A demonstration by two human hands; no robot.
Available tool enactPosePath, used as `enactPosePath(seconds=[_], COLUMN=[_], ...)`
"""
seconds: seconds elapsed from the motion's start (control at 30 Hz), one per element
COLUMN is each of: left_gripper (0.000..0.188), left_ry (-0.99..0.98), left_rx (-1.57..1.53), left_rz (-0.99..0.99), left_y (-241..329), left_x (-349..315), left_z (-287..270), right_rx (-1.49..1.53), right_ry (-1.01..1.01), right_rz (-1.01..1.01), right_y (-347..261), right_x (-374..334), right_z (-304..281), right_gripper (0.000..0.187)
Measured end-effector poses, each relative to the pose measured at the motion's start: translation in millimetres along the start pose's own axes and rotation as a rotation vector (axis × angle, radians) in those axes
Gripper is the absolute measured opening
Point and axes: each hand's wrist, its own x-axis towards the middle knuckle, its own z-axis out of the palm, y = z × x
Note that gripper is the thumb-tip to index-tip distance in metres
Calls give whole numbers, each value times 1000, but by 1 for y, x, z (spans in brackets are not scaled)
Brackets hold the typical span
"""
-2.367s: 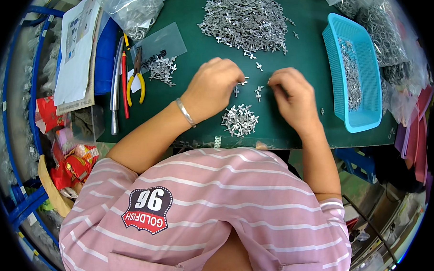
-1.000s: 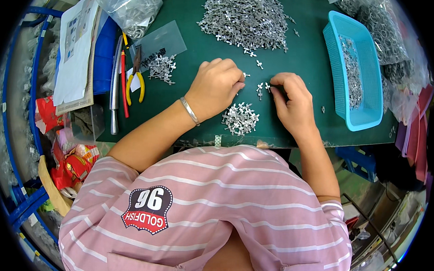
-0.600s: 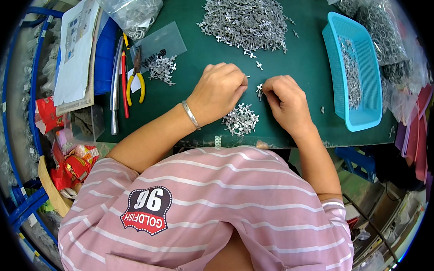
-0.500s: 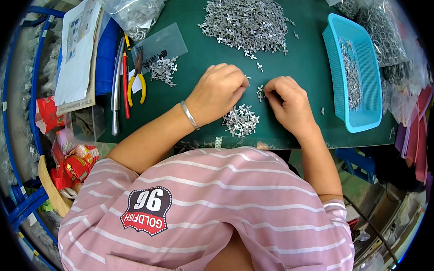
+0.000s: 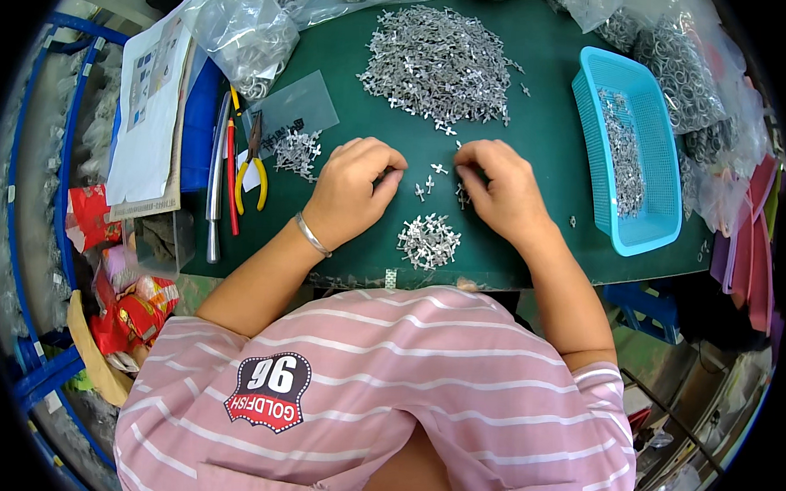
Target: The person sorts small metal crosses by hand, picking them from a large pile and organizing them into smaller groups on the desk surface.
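My left hand, a bangle at its wrist, is above the green table with fingers curled and thumb slightly apart from the index finger; nothing shows between them. Opposite it, my right hand has thumb and index finger drawn together; whatever they hold is hidden. A small silver cross-shaped metal piece lies by the right thumb. Between the hands are a few more loose cross-shaped pieces. Nearer to me sits a small heap of such pieces, and a large pile of them rises farther back.
A turquoise plastic basket with metal pieces stands right, beside bags of metal rings. Left are yellow-handled pliers, a red pencil, a clear bag, a small cluster of pieces and papers.
My left hand has drawn back to the left, away from the middle. Loose cross pieces now show between the hands. My right hand has shifted slightly left; the whole view has shifted a little.
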Motion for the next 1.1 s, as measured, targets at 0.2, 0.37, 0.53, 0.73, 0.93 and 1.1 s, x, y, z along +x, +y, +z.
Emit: enactPosePath(seconds=[0.2,0.37,0.53,0.73,0.93,1.1], left_gripper=[16,13,10,12,22,14], left_ry=[-152,-106,-96,-46,-73,-37], left_rx=[129,104,20,34,248,275], left_rz=[15,10,-15,18,76,78], left_y=[4,3,6,1,-2,-11], left_x=[-4,-6,-1,9,45,42], left_z=[14,16,17,16,41,48], right_rx=[-9,31,-30,-83,-41,-8], right_ry=[-48,52,127,-58,-7,23], right_rz=[-133,24,-1,-33,-41,-45], right_y=[-1,-1,6,9,1,2], right_x=[-2,-5,5,3,-8,0], right_z=[15,-4,1,-2,-7,-6], right_gripper=[20,13,13,17,24,24])
